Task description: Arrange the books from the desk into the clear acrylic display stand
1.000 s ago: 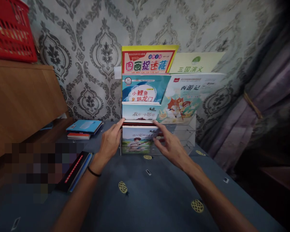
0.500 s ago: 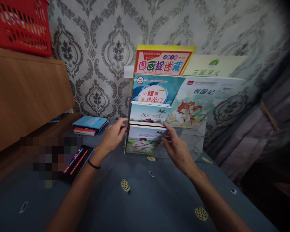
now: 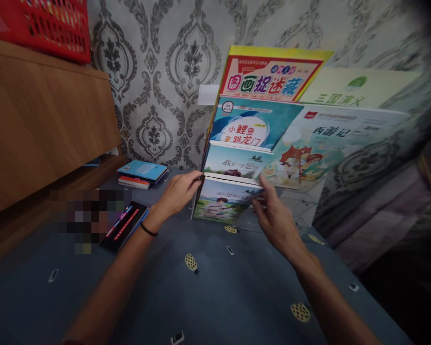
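A clear display rack (image 3: 301, 203) holds several books in stepped rows. In its lowest row stands a picture book (image 3: 221, 199) with a child on a green cover. My left hand (image 3: 177, 194), a black band at its wrist, pinches that book's upper left corner. On the other side, my right hand (image 3: 276, 215) has its bent fingers around the book's right edge; some fingertips are hidden behind it. Just above is a pale blue book (image 3: 233, 162). Higher up are a teal book (image 3: 255, 124), a red and yellow book (image 3: 269, 74) and a wide pale book (image 3: 309, 143).
A blue cloth (image 3: 215, 292) with pineapple prints covers the surface. At the left lie a small stack of books (image 3: 141, 171) and a dark book (image 3: 125, 227), beside a blurred-out patch. A wooden cabinet (image 3: 50, 105) bears a red basket (image 3: 57, 28). Grey curtain fabric (image 3: 377, 225) hangs at the right.
My left hand has closed on the lowest book's upper left corner, and my right fingers have come around its right edge. The camera view has shifted, with the rack now larger and farther right.
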A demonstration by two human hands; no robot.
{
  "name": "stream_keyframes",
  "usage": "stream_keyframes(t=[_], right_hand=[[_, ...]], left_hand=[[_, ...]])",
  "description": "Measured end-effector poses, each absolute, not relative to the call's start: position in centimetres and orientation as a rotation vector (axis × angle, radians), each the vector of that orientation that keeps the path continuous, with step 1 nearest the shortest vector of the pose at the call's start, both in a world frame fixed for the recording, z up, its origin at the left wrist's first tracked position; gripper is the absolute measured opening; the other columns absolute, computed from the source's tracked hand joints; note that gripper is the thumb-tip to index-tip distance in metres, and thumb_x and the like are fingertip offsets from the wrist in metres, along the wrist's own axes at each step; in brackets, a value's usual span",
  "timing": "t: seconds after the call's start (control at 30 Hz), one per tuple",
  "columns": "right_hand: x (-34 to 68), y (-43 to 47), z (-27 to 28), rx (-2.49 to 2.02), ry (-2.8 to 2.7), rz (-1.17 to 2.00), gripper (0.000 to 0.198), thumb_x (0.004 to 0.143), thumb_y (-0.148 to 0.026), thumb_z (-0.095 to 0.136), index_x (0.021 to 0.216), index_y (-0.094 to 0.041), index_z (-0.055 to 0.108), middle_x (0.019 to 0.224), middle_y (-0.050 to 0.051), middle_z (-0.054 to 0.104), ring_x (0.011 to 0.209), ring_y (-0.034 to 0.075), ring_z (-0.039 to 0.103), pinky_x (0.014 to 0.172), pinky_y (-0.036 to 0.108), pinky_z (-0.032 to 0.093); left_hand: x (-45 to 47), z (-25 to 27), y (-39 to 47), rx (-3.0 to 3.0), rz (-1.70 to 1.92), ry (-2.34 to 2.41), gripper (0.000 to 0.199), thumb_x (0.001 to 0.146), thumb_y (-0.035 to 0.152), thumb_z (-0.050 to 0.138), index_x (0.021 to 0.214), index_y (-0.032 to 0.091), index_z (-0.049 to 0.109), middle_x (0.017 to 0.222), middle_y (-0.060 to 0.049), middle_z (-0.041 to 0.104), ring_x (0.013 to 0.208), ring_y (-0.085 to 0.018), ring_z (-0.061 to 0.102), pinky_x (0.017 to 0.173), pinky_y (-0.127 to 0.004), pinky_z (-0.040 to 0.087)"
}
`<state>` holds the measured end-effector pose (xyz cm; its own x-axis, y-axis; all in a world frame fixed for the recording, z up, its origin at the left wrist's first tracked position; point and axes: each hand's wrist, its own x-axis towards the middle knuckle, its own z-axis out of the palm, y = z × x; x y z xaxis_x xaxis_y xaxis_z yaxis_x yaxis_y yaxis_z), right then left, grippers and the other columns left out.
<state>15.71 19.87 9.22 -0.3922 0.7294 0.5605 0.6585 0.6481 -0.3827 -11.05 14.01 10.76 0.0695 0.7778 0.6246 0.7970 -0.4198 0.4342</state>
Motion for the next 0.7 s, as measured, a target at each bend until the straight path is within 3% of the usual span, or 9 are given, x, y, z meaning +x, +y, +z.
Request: stream_keyframes(t=[0.13, 0.23, 0.37, 0.47, 0.57, 0.63, 0.7], right_hand=[[16.0, 20.3, 9.0, -1.036, -2.132, 0.172, 0.070, 0.093, -0.036, 0.050, 0.157, -0.021, 0.026, 0.106, 0.014, 0.071, 0.086, 0.032, 0.071, 0.071, 0.046, 0.059], [16.0, 20.4, 9.0, -0.976, -2.111, 0.168, 0.076, 0.092, -0.042, 0.054, 0.158, -0.025, 0.022, 0.124, 0.018, 0.064, 0.098, 0.039, 0.070, 0.075, 0.053, 0.060], [15.4, 18.8, 10.1, -0.841, -2.087, 0.020, 0.074, 0.095, -0.050, 0.050, 0.159, -0.039, 0.015, 0.150, 0.013, 0.045, 0.132, 0.050, 0.048, 0.101, 0.069, 0.047], [14.8, 16.5, 11.3, -0.787, -1.996, -0.076, 0.063, 0.100, -0.046, 0.043, 0.155, -0.052, 0.013, 0.157, 0.002, 0.038, 0.142, 0.047, 0.037, 0.113, 0.068, 0.036], [14.0, 14.4, 11.9, -0.733, -1.938, -0.107, 0.054, 0.102, -0.041, 0.039, 0.149, -0.061, 0.020, 0.157, -0.008, 0.040, 0.142, 0.040, 0.040, 0.117, 0.062, 0.035], [13.2, 13.3, 11.4, -0.663, -1.957, -0.088, 0.053, 0.102, -0.037, 0.040, 0.147, -0.061, 0.027, 0.153, -0.008, 0.046, 0.138, 0.038, 0.046, 0.115, 0.062, 0.037], [12.1, 12.6, 10.2, -0.528, -2.020, -0.047, 0.054, 0.100, -0.029, 0.045, 0.148, -0.052, 0.035, 0.146, -0.001, 0.055, 0.131, 0.036, 0.054, 0.110, 0.062, 0.044]], left_hand=[[-10.9, 10.2, 13.1, -2.211, -1.128, -1.840, 0.026, 0.099, 0.020, 0.047, 0.120, 0.018, 0.063, 0.112, -0.009, 0.074, 0.103, -0.023, 0.069, 0.090, -0.035, 0.052], [-11.7, 8.8, 11.8, -2.085, -0.878, -2.045, 0.027, 0.099, 0.021, 0.049, 0.123, 0.014, 0.059, 0.117, -0.014, 0.071, 0.110, -0.027, 0.067, 0.094, -0.040, 0.051], [-15.0, 6.2, 8.9, -1.896, -0.523, -2.287, 0.033, 0.097, 0.028, 0.054, 0.124, 0.009, 0.057, 0.132, -0.023, 0.061, 0.126, -0.034, 0.057, 0.104, -0.051, 0.045], [-18.4, 4.3, 6.3, -1.745, -0.423, -2.423, 0.051, 0.098, 0.043, 0.050, 0.137, 0.010, 0.049, 0.149, -0.027, 0.048, 0.140, -0.039, 0.044, 0.109, -0.061, 0.038], [-21.2, 2.8, 3.6, -1.665, -0.363, -2.579, 0.064, 0.099, 0.054, 0.042, 0.147, 0.011, 0.041, 0.157, -0.027, 0.039, 0.149, -0.039, 0.033, 0.113, -0.066, 0.031], [-22.3, 2.1, 2.0, -1.608, -0.297, -2.651, 0.065, 0.100, 0.054, 0.037, 0.151, 0.013, 0.038, 0.160, -0.024, 0.035, 0.151, -0.036, 0.028, 0.115, -0.066, 0.027], [-22.8, 1.7, 0.5, -1.575, -0.265, -2.666, 0.065, 0.101, 0.053, 0.034, 0.153, 0.013, 0.035, 0.162, -0.022, 0.032, 0.153, -0.033, 0.025, 0.116, -0.067, 0.024]])
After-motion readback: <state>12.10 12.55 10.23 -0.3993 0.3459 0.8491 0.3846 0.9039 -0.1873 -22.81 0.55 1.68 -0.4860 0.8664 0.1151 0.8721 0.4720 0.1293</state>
